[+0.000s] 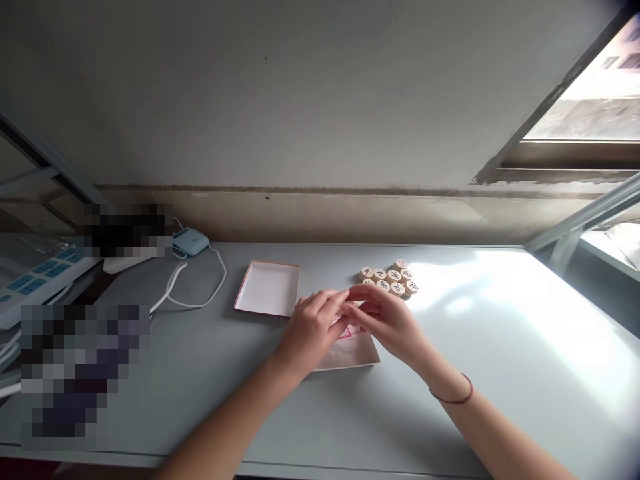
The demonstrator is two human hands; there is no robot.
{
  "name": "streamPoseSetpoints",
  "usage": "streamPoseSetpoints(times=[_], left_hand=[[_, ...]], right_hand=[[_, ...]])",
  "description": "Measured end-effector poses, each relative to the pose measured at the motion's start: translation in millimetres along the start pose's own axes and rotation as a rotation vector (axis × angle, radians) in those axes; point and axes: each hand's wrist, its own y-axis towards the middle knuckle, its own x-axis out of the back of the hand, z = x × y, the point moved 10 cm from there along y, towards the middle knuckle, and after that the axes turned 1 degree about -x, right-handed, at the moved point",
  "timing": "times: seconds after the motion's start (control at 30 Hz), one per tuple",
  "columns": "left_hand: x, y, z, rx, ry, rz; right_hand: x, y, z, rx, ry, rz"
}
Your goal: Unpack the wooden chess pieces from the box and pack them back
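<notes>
My left hand and my right hand meet above an open box, fingertips together. Both hands have their fingers curled in a pinch; what lies between them is mostly hidden. Inside the box, below the fingers, a bit of pink-and-white printed material shows. Just behind my right hand stand several round wooden pieces with characters on top, grouped close together. To the left of the hands lies a square box lid, its white inside facing up.
The grey table runs along a wall. At the left are a power strip, white cables and a light blue device. Metal frame bars stand at both sides, and a window is at the upper right.
</notes>
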Motion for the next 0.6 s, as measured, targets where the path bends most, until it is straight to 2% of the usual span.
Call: streamPoseSetpoints(times=[0.13, 0.33, 0.47, 0.6], left_hand=[[6.0, -1, 4, 0.001, -0.077, -0.004], [10.2, -1, 22, 0.099, -0.146, 0.025], [-2.7, -1, 10, 0.027, -0.081, 0.143], [-17.7, -3, 2, -0.041, 0.123, 0.209]], right_hand=[[3, 2, -6, -0.019, 0.053, -0.014], [22, 5, -17, -0.02, 0.064, -0.136], [27, 4, -10, 0.07, -0.025, -0.153], [22, 2, -1, 0.125, -0.127, -0.101]])
